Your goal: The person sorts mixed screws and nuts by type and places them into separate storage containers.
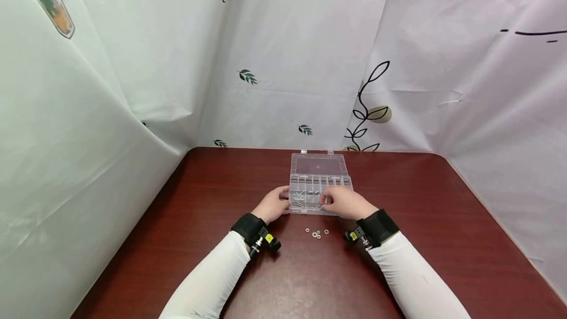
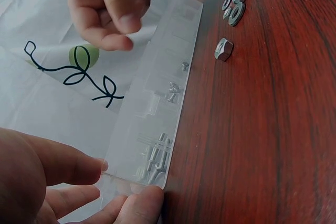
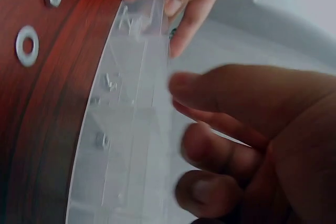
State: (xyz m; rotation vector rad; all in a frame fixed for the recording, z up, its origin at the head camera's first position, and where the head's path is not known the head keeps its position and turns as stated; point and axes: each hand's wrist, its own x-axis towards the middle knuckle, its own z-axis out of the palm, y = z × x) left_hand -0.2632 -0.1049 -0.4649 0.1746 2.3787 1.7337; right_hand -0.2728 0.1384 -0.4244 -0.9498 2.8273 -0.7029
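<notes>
A clear plastic compartment box (image 1: pixel 319 165) lies on the table with its lid swung back. My left hand (image 1: pixel 272 205) grips the box's left side, thumb and fingers at the corner in the left wrist view. Long screws (image 2: pixel 157 156) lie in the compartment beside that hand; shorter screws (image 2: pixel 173 92) sit farther along. My right hand (image 1: pixel 343 203) hovers over the front right compartments, fingers loosely bent. In the right wrist view its thumb (image 3: pixel 210 90) and fingers stand apart, with nothing visible between them. A small metal piece (image 3: pixel 103 140) lies in a compartment below.
Several loose nuts and washers lie on the dark red table (image 1: pixel 239 176) in front of the box, among them a nut (image 2: pixel 224 49) and a flat washer (image 3: pixel 27 46). A white patterned cloth (image 1: pixel 288 63) hangs behind the table and along its sides.
</notes>
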